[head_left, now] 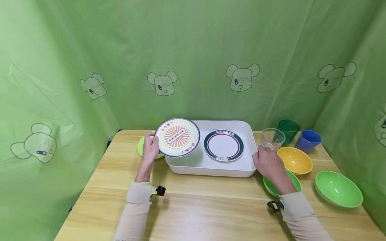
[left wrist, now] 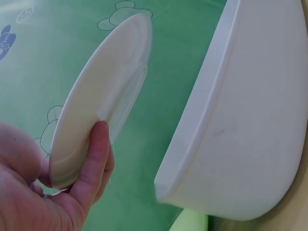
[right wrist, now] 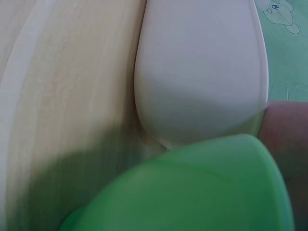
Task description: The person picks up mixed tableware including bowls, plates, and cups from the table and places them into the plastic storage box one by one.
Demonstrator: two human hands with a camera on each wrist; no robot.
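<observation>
My left hand point(head_left: 150, 147) pinches the left edge of a round plate point(head_left: 177, 137) with an orange sunburst print. The plate is tilted above the left end of a white tray point(head_left: 211, 171); the left wrist view shows its pale underside point(left wrist: 101, 101). Inside the tray lies a green-rimmed white plate point(head_left: 223, 145). At the tray's right rim, my right hand point(head_left: 269, 163) grips the edge, its fingertips partly hidden. Just behind that hand stands a clear glass point(head_left: 273, 135), its lower part covered. A green bowl point(head_left: 289, 179) sits under the right wrist and blocks much of the right wrist view.
A yellow bowl point(head_left: 295, 160), a green cup point(head_left: 288, 130) and a blue cup point(head_left: 308, 140) stand at the right. Another green bowl point(head_left: 338, 189) is near the table's right edge. A lime-green dish point(head_left: 140, 147) is partly hidden at the left. Green curtain point(head_left: 193, 50) surrounds the wooden table point(head_left: 196, 207).
</observation>
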